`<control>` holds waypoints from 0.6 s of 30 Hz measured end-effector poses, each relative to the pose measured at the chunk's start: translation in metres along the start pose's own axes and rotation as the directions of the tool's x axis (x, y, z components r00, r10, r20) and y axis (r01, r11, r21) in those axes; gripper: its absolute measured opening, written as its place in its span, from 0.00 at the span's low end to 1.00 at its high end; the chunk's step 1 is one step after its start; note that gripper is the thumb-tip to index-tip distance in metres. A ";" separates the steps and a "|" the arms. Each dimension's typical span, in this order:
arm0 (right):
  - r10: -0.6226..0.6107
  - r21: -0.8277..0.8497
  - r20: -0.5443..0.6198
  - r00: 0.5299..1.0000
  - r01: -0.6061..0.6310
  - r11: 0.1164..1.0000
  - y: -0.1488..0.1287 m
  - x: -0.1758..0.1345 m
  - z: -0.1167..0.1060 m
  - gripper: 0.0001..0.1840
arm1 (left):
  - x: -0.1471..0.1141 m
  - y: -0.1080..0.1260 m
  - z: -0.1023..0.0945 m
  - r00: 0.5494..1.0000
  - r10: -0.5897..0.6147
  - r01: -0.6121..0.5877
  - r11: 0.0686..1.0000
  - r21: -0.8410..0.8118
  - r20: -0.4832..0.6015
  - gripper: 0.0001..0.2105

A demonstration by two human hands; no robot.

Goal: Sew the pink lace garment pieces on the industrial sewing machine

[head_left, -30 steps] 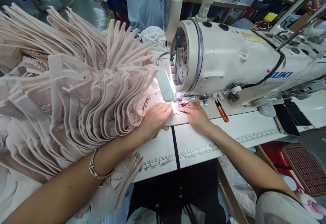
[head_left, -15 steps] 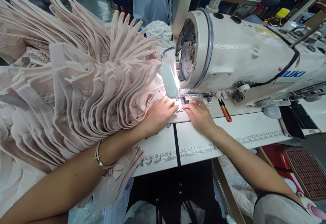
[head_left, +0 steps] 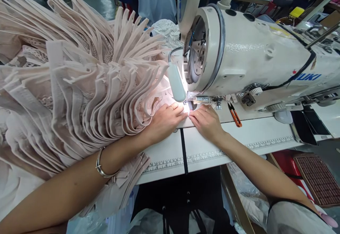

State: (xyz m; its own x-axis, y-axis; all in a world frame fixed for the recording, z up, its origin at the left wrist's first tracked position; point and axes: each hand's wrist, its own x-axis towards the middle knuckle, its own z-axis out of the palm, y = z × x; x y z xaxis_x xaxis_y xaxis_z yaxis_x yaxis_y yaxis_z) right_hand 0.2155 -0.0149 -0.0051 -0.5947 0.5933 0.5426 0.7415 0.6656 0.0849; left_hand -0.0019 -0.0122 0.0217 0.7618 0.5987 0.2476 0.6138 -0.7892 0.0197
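Note:
Under the needle area of a white sewing machine (head_left: 239, 53), both my hands meet at a small piece of pale pink fabric (head_left: 188, 110), brightly lit by the lamp. My left hand (head_left: 166, 122) is closed on the fabric's left side, its forearm lying against a big pile of pale pink garments (head_left: 106, 95) with straps and lace. From the right, my right hand (head_left: 207, 122) pinches the fabric's edge with thumb and fingers, close to the left fingertips. A pale lamp head (head_left: 176, 83) hides part of the needle area.
Orange thread snips (head_left: 234, 115) lie on the machine bed, right of my right hand. A ruler strip (head_left: 212, 156) runs along the table's front edge, crossed by a black band (head_left: 184, 152). A dark phone-like device (head_left: 304, 127) lies at the right. A person in blue (head_left: 155, 0) is beyond.
My right fingertips have shifted slightly left and down, closer to the left ones. Less of the fabric shows between my hands. The view has also shifted a little.

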 end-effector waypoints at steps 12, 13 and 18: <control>0.260 0.357 0.067 0.963 -0.266 0.895 0.001 0.000 -0.007 0.11 | 0.003 0.007 0.003 0.999 0.044 -0.041 0.989 0.139 -0.024 0.13; 0.224 0.357 0.072 0.972 -0.235 0.904 0.002 -0.001 -0.009 0.11 | 0.003 0.006 0.004 0.998 0.048 -0.043 0.991 0.130 -0.034 0.13; 0.082 0.378 0.100 0.992 -0.114 0.919 0.006 -0.003 -0.013 0.19 | 0.001 0.004 0.008 0.999 0.012 -0.009 0.998 0.055 -0.045 0.13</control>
State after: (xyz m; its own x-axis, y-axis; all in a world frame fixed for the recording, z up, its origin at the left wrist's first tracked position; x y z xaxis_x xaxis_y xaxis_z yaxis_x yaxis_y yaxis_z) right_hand 0.2254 -0.0188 0.0045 -0.5595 0.6883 0.4616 0.6320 0.7147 -0.2996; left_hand 0.0030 -0.0140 0.0146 0.7589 0.5826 0.2909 0.6172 -0.7860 -0.0361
